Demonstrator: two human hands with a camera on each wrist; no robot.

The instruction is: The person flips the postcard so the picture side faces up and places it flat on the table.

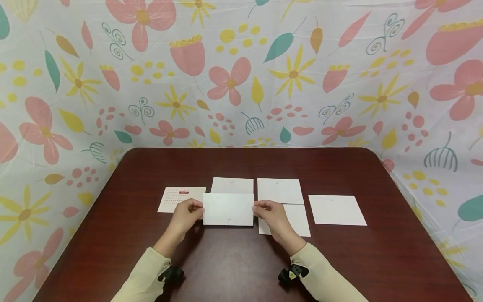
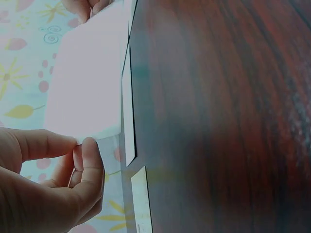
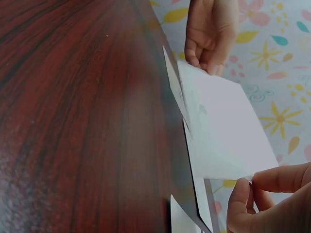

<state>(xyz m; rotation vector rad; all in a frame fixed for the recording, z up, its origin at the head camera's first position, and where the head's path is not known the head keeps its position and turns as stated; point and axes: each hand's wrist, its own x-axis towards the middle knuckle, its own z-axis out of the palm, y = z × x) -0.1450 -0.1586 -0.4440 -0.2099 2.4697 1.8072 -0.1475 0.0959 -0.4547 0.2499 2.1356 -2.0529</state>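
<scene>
A white card [image 1: 228, 209] with a small mark near its lower edge is held up off the tabletop, and its near side tilts. My left hand [image 1: 187, 214] pinches the card's left edge between thumb and fingers. At the opposite edge, my right hand [image 1: 274, 216] pinches it the same way. In the left wrist view the card [image 2: 90, 77] looks washed out, with the left hand [image 2: 58, 179] at its near corner. The right wrist view has the card [image 3: 223, 126] stretched between both hands. It partly covers another white card [image 1: 232, 184] behind it.
A card printed with red text [image 1: 179, 199] lies left, partly behind the left hand. Right of centre, one white card [image 1: 280, 191] lies above another [image 1: 298, 218], which the right hand partly covers. Farther right is a separate white card [image 1: 337, 209]. All lie on the dark red-brown table [image 1: 226, 268].
</scene>
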